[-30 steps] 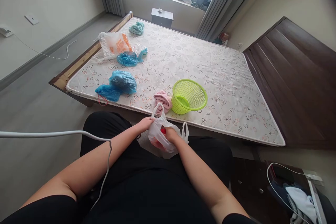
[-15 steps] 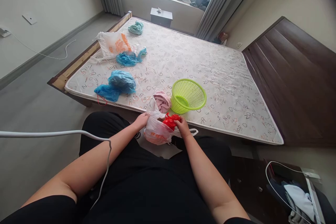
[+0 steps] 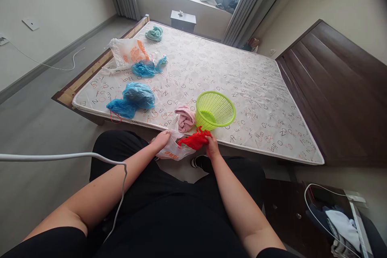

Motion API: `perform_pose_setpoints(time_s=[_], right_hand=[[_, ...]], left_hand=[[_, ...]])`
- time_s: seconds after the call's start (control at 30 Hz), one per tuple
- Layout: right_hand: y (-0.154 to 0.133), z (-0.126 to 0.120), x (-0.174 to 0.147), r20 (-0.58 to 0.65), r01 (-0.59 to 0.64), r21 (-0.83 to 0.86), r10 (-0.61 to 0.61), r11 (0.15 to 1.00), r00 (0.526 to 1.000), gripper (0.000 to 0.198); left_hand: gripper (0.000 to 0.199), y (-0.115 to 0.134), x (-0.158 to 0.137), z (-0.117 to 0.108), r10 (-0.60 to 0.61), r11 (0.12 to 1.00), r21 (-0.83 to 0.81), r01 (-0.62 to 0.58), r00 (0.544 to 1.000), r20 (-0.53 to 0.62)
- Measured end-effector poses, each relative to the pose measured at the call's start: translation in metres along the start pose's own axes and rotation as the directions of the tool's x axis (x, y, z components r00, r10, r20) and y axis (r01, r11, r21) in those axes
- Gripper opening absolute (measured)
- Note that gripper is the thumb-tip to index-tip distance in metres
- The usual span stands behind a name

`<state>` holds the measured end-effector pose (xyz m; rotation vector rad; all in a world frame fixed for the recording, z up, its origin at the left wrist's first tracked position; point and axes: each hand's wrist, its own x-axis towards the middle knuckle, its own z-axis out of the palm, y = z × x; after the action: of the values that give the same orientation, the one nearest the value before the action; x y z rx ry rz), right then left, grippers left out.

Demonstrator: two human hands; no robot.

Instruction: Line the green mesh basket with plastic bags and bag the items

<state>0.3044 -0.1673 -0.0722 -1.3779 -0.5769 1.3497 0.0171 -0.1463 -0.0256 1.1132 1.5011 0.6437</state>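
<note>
Left hand pinched the white bag, right hand the red plastic, lower centre; both seemed light, limp, slippery, best gripped by bunched edges.

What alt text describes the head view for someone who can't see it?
The left hand grips a white plastic bag, and the right hand holds a red bundle. Beyond, on a letter-patterned mattress, a rolled pink cloth and a green basket sit side by side.
</note>
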Motion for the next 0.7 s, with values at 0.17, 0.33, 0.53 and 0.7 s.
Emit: perform_pose_setpoints(time_s=[0.17, 0.33, 0.53, 0.7], right_hand=[[0.000, 0.002, -0.002, 0.017, 0.009, -0.018, -0.008, 1.000, 1.000, 0.040], [-0.004, 0.005, -0.005, 0.005, -0.024, 0.020, 0.024, 1.000, 1.000, 0.041], [-0.014, 0.012, -0.013, 0.073, -0.016, -0.043, 0.019, 0.999, 0.997, 0.044], [-0.020, 0.029, -0.025, 0.269, -0.210, -0.071, 0.221, 0.975, 0.937, 0.042]], left_hand=[[0.026, 0.006, -0.002, 0.001, -0.016, 1.000, 0.022, 0.017, 1.000, -0.016], [0.031, 0.000, 0.000, 0.001, -0.010, 1.000, 0.013, 0.010, 1.000, 0.000], [0.030, 0.002, 0.000, 0.001, 0.006, 1.000, -0.009, -0.005, 1.000, 0.013], [0.016, -0.013, 0.001, 0.004, -0.114, 0.989, 0.119, 0.092, 0.974, 0.193]])
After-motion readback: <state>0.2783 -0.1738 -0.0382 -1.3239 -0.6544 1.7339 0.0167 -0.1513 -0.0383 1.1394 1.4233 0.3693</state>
